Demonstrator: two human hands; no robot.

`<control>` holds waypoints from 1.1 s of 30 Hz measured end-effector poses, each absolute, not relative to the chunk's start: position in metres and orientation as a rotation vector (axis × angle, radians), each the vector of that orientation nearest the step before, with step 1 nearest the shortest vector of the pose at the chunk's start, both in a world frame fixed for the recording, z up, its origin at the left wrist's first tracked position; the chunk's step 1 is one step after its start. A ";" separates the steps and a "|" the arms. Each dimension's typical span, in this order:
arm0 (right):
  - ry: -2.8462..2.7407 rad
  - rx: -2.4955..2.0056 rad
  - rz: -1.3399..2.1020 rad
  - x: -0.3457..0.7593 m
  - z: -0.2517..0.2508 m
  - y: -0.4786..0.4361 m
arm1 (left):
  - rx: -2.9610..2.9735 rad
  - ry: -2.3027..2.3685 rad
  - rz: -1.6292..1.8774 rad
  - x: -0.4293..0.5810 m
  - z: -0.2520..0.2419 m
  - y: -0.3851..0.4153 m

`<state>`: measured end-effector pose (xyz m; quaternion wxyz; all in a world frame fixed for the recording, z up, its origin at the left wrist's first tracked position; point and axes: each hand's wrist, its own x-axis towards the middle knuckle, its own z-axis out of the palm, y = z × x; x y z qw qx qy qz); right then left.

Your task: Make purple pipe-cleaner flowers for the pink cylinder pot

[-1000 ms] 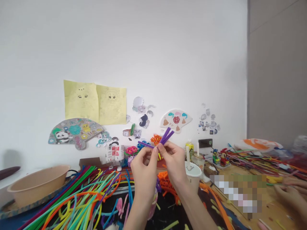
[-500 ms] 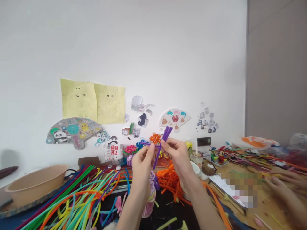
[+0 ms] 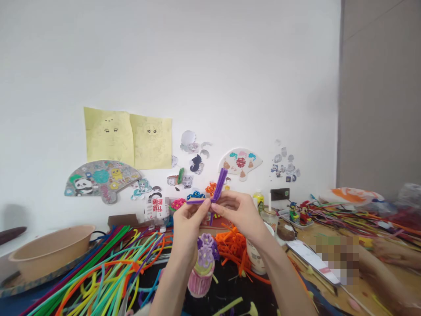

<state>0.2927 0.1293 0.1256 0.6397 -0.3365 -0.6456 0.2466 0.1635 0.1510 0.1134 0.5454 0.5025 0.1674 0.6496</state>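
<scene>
A bundle of purple fuzzy stems (image 3: 220,183) rises at a slant between my hands, with one stem sticking out to the left and a short end pointing down. My left hand (image 3: 190,219) pinches the purple stems at the crossing, thumb and fingertips together. Close against it, my right hand (image 3: 238,213) grips the base of the bundle between thumb and fingers. Below them stands a pink cupcake-like pot (image 3: 200,281) topped with light purple fuzzy flowers (image 3: 205,256). Orange fuzzy pieces (image 3: 233,248) lie in a heap beside a white cup (image 3: 255,254).
Many coloured stems (image 3: 108,272) spread over the left side, near a tan basin (image 3: 52,250). A phone (image 3: 312,261) lies on the right of the wooden table. Another person's hands (image 3: 388,252) are at the far right.
Both my hands have shifted slightly left with the purple bundle, which is now more closely gathered. More of the pink pot and the white cup shows. The other person's arm reaches further in.
</scene>
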 end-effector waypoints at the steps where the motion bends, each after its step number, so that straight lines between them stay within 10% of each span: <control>1: -1.477 -0.766 0.559 0.293 0.125 0.130 | 1.188 0.404 1.538 0.163 0.113 0.152; 14: -1.788 -0.880 0.205 0.286 0.119 0.128 | 1.618 0.538 1.592 0.155 0.111 0.162; 33: -1.434 -0.621 0.556 0.290 0.122 0.135 | 1.613 0.530 1.386 0.132 0.120 0.162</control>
